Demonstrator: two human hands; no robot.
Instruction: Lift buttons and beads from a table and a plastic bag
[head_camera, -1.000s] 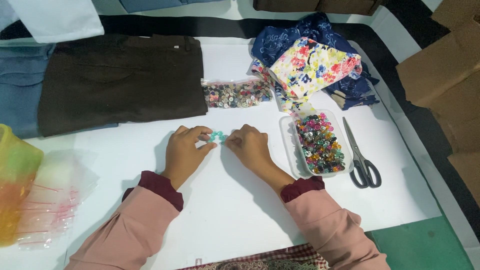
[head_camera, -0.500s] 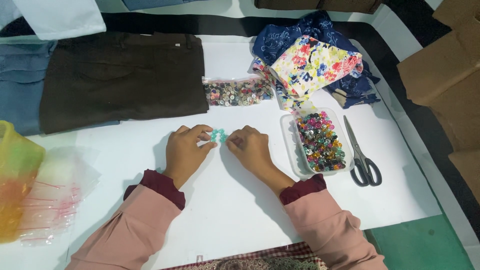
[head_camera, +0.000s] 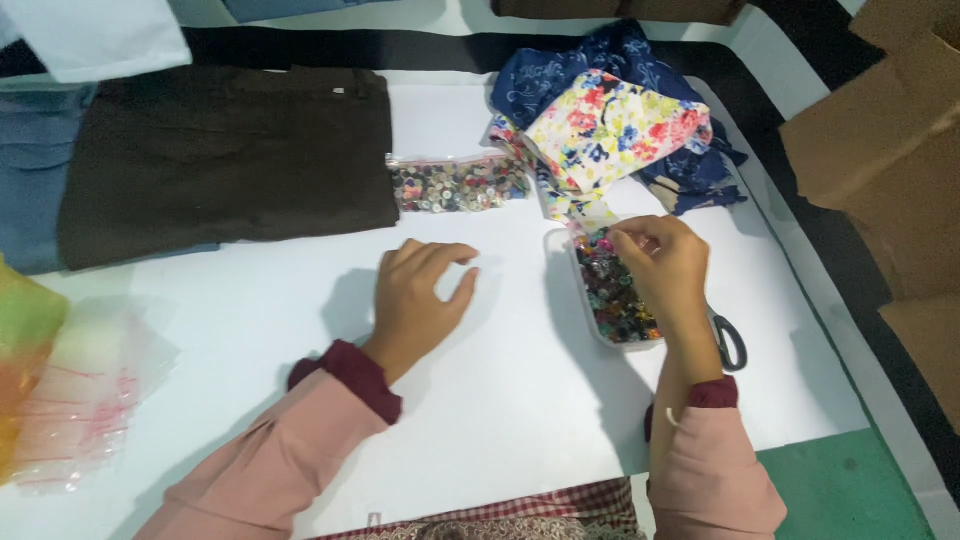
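My left hand (head_camera: 420, 300) lies palm down on the white table (head_camera: 500, 420), fingers spread and holding nothing. My right hand (head_camera: 665, 270) hovers over a clear plastic tray (head_camera: 560, 250) filled with several colourful buttons, its fingertips pinched together at the tray's far end. Whatever sits in that pinch is too small to make out. A clear zip bag of buttons (head_camera: 455, 185) lies beyond my left hand.
Black-handled scissors (head_camera: 728, 340) lie right of the tray, partly under my wrist. Floral fabric (head_camera: 610, 130) rests on blue fabric (head_camera: 580, 75) behind. A folded brown garment (head_camera: 225, 160) and denim (head_camera: 35, 170) lie far left, plastic bags (head_camera: 80, 390) near left, cardboard boxes (head_camera: 880, 150) right.
Both hands were together at the table's middle, pinching a small teal piece. My right hand has moved right to the button tray; my left hand has opened flat on the table.
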